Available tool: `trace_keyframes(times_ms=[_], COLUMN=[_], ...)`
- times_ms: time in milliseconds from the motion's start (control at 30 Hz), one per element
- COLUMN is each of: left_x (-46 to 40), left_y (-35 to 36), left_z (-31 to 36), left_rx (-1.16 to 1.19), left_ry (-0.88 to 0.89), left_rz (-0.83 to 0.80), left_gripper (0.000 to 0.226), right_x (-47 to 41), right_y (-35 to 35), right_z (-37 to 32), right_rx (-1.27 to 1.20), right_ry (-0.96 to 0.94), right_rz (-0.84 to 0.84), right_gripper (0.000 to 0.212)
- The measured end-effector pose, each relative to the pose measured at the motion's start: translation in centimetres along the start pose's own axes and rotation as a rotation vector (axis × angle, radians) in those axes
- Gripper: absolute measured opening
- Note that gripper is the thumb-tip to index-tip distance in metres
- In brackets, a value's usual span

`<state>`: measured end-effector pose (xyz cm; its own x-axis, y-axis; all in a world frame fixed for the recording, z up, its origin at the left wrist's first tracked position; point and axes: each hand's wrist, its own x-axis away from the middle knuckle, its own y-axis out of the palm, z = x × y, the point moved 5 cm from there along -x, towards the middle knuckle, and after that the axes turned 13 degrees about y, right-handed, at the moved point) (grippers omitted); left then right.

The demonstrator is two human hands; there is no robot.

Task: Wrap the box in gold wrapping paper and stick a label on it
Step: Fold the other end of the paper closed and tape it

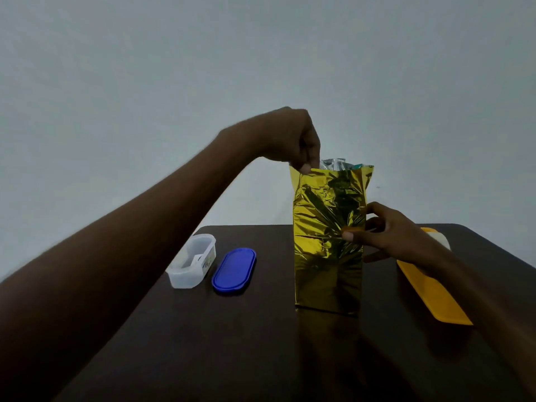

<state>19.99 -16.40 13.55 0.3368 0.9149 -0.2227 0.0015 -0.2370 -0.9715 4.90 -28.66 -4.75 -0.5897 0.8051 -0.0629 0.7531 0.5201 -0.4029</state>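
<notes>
Nearest the camera, across the lower part of the frame, the dark counter is seen, with two bare forearms reaching over it. At centre right the box stands upright on the counter, sheathed in gold wrapping paper; only a silvery strip of it shows above the paper's open top edge. The left hand, at upper centre, is curled and pinches the paper's top left corner between thumb and finger. The right hand, at middle right, grips the paper at the box's right edge, thumb on the front face and fingers curled behind.

The sides are judged to be wrapped already, so the step in hand appears to be closing the top. The next move calls for the top flaps to be folded down flat and fixed while the box is kept steady; no label is seen on the paper yet.

At lower left a clear tub and a blue lid lie just beside each other. A yellow tray lies at the right, partly hidden by the right arm.
</notes>
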Motion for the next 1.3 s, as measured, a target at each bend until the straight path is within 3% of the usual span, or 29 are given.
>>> trace_keyframes(times_ms=[133,367,467,533,667,867,1000,1067,1167,1300], left_x=[0.0,-0.1,-1.2,-1.8,-2.6,-3.5,-6.1,-7.4,-8.4,-8.0], left_y=[1.4,-1.1,0.6,2.1,2.3,0.2,2.7,3.9,3.2,0.9], left_z=[-0.7,-2.6,-3.8,-4.3,-4.9,-4.3,-1.9,-0.6,0.8,0.7], left_rx=[-0.124,-0.041,0.052,0.114,0.076,-0.041,-0.02,-0.088,-0.123,-0.026], left_ry=[-0.039,-0.098,-0.235,-0.293,-0.23,-0.107,0.012,0.083,0.15,0.126], left_rz=[-0.093,0.22,0.056,-0.028,0.034,0.247,0.022,0.009,0.184,0.35], left_gripper=[0.03,0.011,0.052,0.055,0.01,0.015,0.045,0.033,0.01,0.009], right_x=[0.3,0.2,0.2,0.2,0.0,-0.1,0.0,0.0,0.1,0.0], right_y=[-0.2,-0.1,-0.2,-0.1,-0.2,-0.4,0.0,0.2,0.1,-0.1], right_z=[-0.3,-0.6,-0.7,-0.8,-0.7,-0.5,-1.1,-1.3,-1.3,-1.1], right_rx=[-0.003,0.005,0.017,0.024,0.028,0.043,0.06,0.066,0.058,0.054], right_ry=[0.001,-0.016,-0.027,-0.033,-0.034,-0.038,-0.051,-0.048,-0.044,-0.035], right_rz=[-0.031,-0.076,-0.088,-0.094,-0.104,-0.105,-0.112,-0.114,-0.113,-0.108], right_gripper=[0.07,0.059,0.056,0.056,0.058,0.056,0.058,0.059,0.059,0.059])
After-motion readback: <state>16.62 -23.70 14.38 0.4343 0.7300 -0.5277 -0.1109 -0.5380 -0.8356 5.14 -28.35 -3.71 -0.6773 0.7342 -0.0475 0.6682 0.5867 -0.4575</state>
